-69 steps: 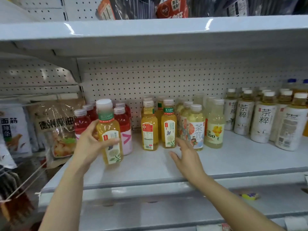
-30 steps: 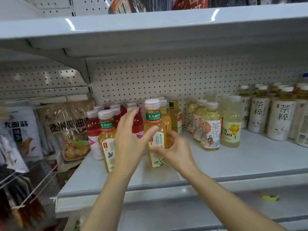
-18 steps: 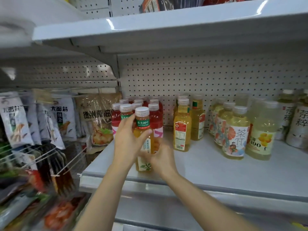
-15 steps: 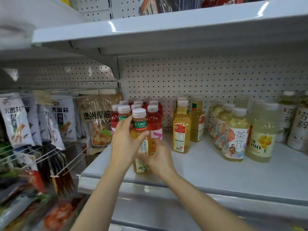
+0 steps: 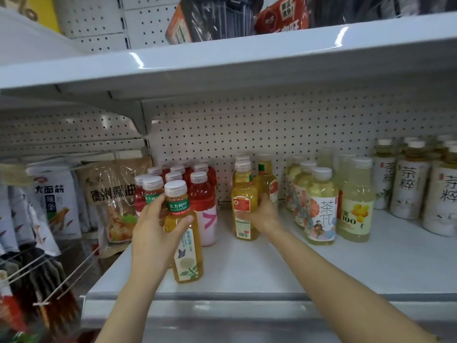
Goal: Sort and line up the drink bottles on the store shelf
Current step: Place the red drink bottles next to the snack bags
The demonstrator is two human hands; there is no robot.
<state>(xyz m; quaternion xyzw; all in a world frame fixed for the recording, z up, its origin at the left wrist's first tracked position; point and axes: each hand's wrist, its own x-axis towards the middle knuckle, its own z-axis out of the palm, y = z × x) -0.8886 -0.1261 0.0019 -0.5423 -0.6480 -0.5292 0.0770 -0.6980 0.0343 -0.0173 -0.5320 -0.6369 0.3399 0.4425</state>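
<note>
While bare white shelf (image 5: 321, 266) lies open from the front lip back to the bottle rows, the left hand (image 5: 158, 233) grips the green-banded tea bottle (image 5: 184, 233) standing upright near the front edge, just ahead of the red drink bottles (image 5: 200, 191). The right hand (image 5: 262, 214) curls round the yellow bottle (image 5: 243, 206) further back, a clear gap between the two groups. To the right stand the orange-printed bottle (image 5: 321, 209) and pale bottles. Half a second ago both hands were on the tea bottle; the right has since moved over to the yellow one.
</note>
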